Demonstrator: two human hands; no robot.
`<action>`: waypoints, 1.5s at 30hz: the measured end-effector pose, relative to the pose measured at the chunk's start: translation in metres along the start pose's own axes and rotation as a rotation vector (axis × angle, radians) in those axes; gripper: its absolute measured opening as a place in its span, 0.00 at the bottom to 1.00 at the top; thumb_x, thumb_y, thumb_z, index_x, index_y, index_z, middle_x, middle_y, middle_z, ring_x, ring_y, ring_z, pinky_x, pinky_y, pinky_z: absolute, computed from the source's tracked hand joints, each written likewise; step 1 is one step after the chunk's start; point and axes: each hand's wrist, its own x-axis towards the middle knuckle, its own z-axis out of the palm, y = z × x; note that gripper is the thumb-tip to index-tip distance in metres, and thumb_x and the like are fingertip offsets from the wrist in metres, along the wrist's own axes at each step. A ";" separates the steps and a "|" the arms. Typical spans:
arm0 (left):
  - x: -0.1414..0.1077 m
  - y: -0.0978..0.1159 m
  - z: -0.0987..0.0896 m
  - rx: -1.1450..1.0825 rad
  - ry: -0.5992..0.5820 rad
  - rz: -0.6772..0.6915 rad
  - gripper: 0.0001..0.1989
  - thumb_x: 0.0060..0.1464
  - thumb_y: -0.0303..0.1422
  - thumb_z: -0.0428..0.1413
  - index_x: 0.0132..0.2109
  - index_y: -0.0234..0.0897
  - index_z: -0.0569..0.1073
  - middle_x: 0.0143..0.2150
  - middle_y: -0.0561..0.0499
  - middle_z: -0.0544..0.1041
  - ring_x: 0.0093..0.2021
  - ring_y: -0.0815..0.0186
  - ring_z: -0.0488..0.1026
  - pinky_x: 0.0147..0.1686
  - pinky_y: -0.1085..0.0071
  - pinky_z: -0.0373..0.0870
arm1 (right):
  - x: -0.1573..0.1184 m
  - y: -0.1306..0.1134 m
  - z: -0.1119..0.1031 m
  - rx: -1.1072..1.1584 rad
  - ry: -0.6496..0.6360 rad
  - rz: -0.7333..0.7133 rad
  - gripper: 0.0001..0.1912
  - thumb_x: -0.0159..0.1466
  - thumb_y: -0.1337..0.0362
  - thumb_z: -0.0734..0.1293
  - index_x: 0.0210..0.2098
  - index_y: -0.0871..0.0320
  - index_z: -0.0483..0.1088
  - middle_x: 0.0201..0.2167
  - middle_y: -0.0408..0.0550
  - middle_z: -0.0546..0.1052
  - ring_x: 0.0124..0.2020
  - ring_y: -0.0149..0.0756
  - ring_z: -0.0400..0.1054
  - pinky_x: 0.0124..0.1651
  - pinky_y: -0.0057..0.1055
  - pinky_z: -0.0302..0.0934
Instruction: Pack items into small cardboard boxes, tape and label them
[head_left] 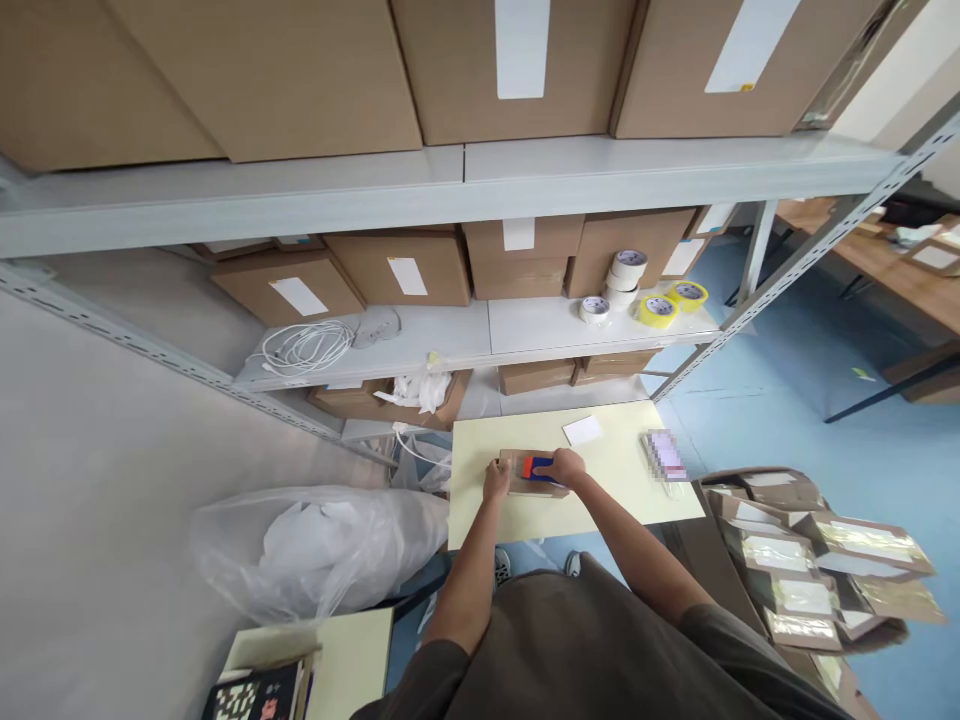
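A small brown cardboard box lies on the pale yellow table in front of me. My left hand grips the box at its left end. Closed around a blue and red tape dispenser, my right hand rests over the right part of the box top. The dispenser's red end points left, towards my left hand. A white card lies behind the box, and a partly blurred phone-like item is at the table's right side.
Metal shelving behind the table bears boxes, a coiled white cable and yellow tape rolls. A large open carton of packed boxes stands at right. Left of the table sits a clear plastic bag.
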 end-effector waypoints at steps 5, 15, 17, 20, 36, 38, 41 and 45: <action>-0.012 0.033 0.045 0.065 -0.068 -0.040 0.27 0.71 0.46 0.47 0.68 0.35 0.66 0.61 0.33 0.79 0.57 0.50 0.79 0.51 0.63 0.71 | -0.010 0.046 -0.004 0.047 0.040 0.095 0.31 0.57 0.38 0.76 0.45 0.59 0.80 0.47 0.61 0.84 0.48 0.50 0.80 0.42 0.34 0.69; -0.031 0.085 0.103 0.181 -0.137 0.085 0.23 0.73 0.46 0.44 0.64 0.39 0.68 0.59 0.36 0.80 0.57 0.52 0.79 0.48 0.64 0.71 | -0.059 0.223 -0.048 0.015 0.104 0.219 0.30 0.58 0.36 0.75 0.39 0.59 0.82 0.41 0.61 0.84 0.43 0.49 0.80 0.39 0.31 0.64; -0.029 0.087 0.104 0.206 -0.131 0.106 0.22 0.73 0.46 0.43 0.63 0.39 0.68 0.58 0.36 0.81 0.57 0.52 0.79 0.48 0.64 0.71 | -0.076 0.268 -0.062 -0.034 0.138 0.288 0.29 0.57 0.37 0.76 0.38 0.59 0.82 0.41 0.61 0.84 0.44 0.50 0.79 0.40 0.31 0.64; -0.024 0.084 0.103 0.228 -0.144 0.119 0.22 0.73 0.47 0.43 0.62 0.40 0.69 0.58 0.37 0.81 0.57 0.51 0.79 0.50 0.63 0.71 | -0.094 0.307 -0.076 -0.018 0.129 0.362 0.28 0.57 0.38 0.76 0.36 0.58 0.82 0.38 0.58 0.84 0.42 0.49 0.79 0.40 0.31 0.63; 0.046 0.034 -0.022 0.002 -0.051 0.037 0.27 0.68 0.47 0.52 0.63 0.34 0.72 0.63 0.35 0.78 0.64 0.49 0.75 0.61 0.60 0.70 | -0.025 0.081 -0.059 0.072 0.152 0.050 0.30 0.58 0.34 0.74 0.39 0.57 0.80 0.39 0.56 0.84 0.40 0.46 0.79 0.34 0.30 0.60; 0.043 0.037 -0.035 -0.048 -0.034 0.109 0.26 0.71 0.49 0.46 0.61 0.37 0.75 0.61 0.40 0.80 0.64 0.55 0.75 0.61 0.66 0.70 | -0.020 0.046 -0.063 0.051 0.121 0.016 0.31 0.58 0.35 0.74 0.39 0.57 0.80 0.40 0.57 0.84 0.41 0.47 0.79 0.35 0.31 0.62; 0.033 0.047 -0.045 -0.120 -0.085 0.229 0.30 0.70 0.55 0.45 0.59 0.37 0.77 0.58 0.40 0.82 0.59 0.54 0.78 0.57 0.66 0.72 | -0.016 0.003 -0.065 -0.001 0.091 -0.016 0.31 0.56 0.36 0.76 0.42 0.58 0.80 0.43 0.60 0.84 0.44 0.50 0.79 0.39 0.33 0.65; 0.018 0.058 -0.041 -0.091 -0.057 0.188 0.31 0.67 0.57 0.49 0.57 0.37 0.79 0.55 0.38 0.84 0.56 0.51 0.80 0.54 0.64 0.73 | -0.015 -0.015 -0.068 -0.041 0.098 -0.013 0.33 0.55 0.39 0.78 0.47 0.59 0.80 0.46 0.61 0.83 0.48 0.53 0.79 0.44 0.35 0.68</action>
